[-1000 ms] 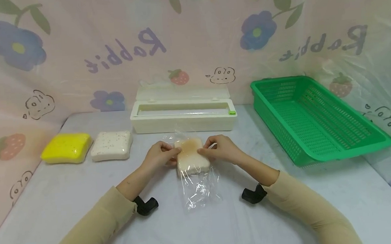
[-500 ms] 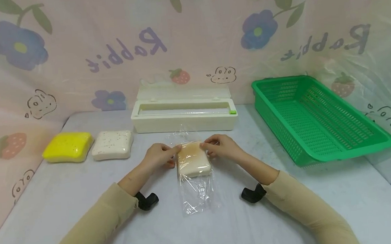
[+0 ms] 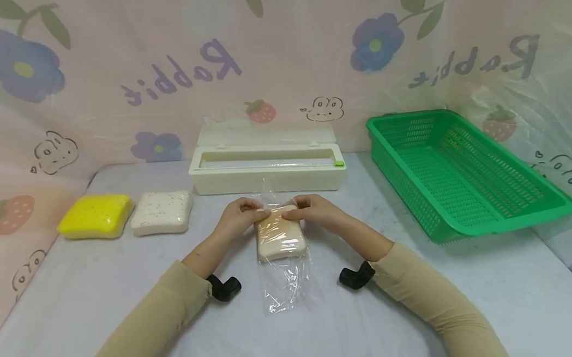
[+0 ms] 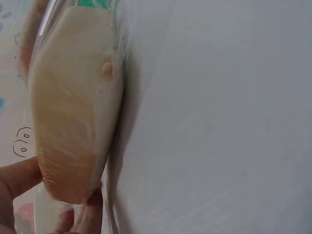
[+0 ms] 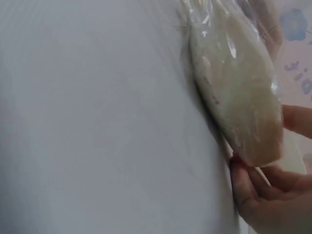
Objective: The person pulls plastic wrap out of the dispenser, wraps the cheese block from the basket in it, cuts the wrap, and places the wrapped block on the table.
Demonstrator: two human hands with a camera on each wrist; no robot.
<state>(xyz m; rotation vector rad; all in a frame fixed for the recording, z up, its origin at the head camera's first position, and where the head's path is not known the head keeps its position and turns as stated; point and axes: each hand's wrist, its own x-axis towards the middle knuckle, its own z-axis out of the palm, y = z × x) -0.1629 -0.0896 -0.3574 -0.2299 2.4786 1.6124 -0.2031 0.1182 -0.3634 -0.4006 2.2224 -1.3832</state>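
Observation:
A cream bread-slice-shaped block with a browned patch (image 3: 282, 236) lies mid-table in front of the long white box, covered by clear plastic film (image 3: 285, 288). Loose film spreads out toward the person and a little beyond the far edge. My left hand (image 3: 236, 218) pinches the far left corner of the block, thumb on top and fingers underneath. At the far right corner my right hand (image 3: 317, 213) pinches in the same way. In the left wrist view the block (image 4: 73, 107) appears side-on between thumb and fingers. The right wrist view shows film (image 5: 231, 46) wrinkled over it.
Behind the block stands a white film dispenser box (image 3: 268, 180) with its clear lid raised. A yellow block (image 3: 95, 217) and a white speckled block (image 3: 162, 213) sit at left. The green basket (image 3: 439, 191) is at right. A printed curtain (image 3: 278, 53) hangs behind.
The film has been drawn over the top of the block, which now looks smooth and shiny. Both hands have moved inward, their thumbs now further over the far edge.

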